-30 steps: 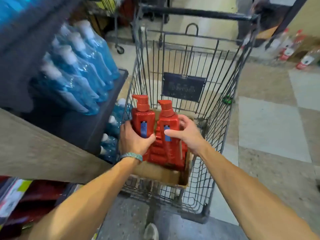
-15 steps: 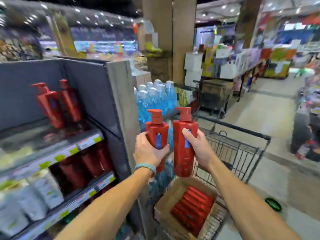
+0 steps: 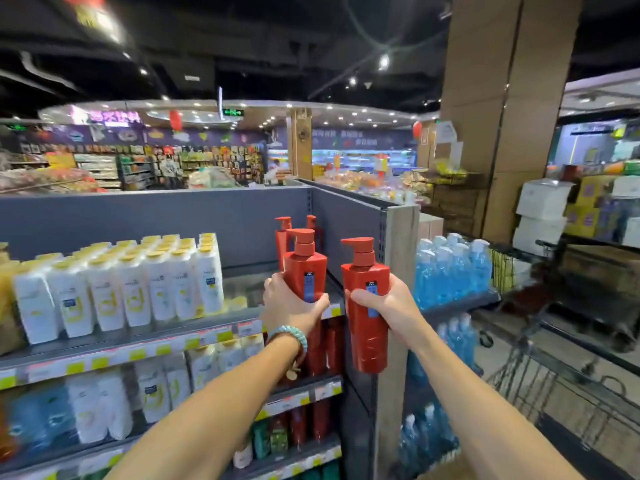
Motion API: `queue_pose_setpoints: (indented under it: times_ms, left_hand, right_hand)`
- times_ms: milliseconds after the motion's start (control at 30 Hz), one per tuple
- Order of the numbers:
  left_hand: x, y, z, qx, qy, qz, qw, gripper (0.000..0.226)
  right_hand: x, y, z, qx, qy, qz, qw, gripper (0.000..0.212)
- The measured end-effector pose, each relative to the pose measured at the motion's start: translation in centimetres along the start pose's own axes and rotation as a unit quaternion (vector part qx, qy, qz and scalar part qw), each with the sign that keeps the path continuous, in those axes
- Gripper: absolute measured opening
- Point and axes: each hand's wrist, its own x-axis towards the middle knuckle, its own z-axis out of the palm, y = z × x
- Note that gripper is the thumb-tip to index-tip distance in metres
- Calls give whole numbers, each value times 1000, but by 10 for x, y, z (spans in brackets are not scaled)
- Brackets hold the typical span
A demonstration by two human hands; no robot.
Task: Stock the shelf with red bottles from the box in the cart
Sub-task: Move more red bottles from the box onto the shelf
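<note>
Stocking is at the placing step: 2 red pump bottles are up at shelf height, and neither is set down yet. The left grip (image 3: 294, 308) is clamped round the lower body of the left red bottle (image 3: 306, 271), with the thumb across the front below the blue label. That bottle is upright at the front edge of the top shelf (image 3: 247, 284), at its right-hand end. The right grip (image 3: 389, 311) is clamped round the middle of the right red bottle (image 3: 365, 344), which is also upright. It sits just in front of the wooden end post (image 3: 398, 258), a little outside the bay.

Behind the left red bottle, 2 stocked red bottles (image 3: 282, 237) stand against the grey back panel, with bare shelf in front of them. White shampoo bottles (image 3: 138, 289) fill the shelf to the left, and blue bottles (image 3: 450, 271) sit on the end display to the right. The cart (image 3: 561, 341) stands well apart at the right. Its box seems to be out of view, though blur at the lower edge leaves that unsure.

The next move probably calls for setting the left red bottle down in front of the stocked pair. The right red bottle would then swing leftward past the end post into the bay beside it. Both pumps should clear the stocked pair.
</note>
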Motion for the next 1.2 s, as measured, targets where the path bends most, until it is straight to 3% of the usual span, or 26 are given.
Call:
queue_pose_setpoints:
  times_ms: [200, 300, 433, 600, 833, 1000, 1200]
  left_hand:
    - [35, -33, -6, 13, 32, -32, 999, 61]
    - [59, -46, 6, -1, 43, -45, 998, 61]
    - [92, -56, 27, 7, 47, -42, 998, 65]
    - [121, -64, 60, -8, 49, -72, 996, 66]
    - [159, -76, 106, 44, 53, -99, 993, 72]
    - [174, -81, 123, 45, 75, -108, 990, 72]
    - [198, -92, 139, 49, 54, -109, 991, 69]
  right_hand:
    - [45, 22, 27, 33, -11, 17, 999, 33]
    - [72, 31, 30, 27, -32, 29, 999, 37]
    - [113, 46, 33, 18, -37, 23, 999, 19]
    - [163, 68, 39, 19, -31, 4, 999, 45]
    - [230, 104, 41, -13, -66, 11, 998, 43]
    - [262, 124, 42, -19, -93, 23, 995, 61]
    - [284, 136, 52, 6, -76, 15, 997, 67]
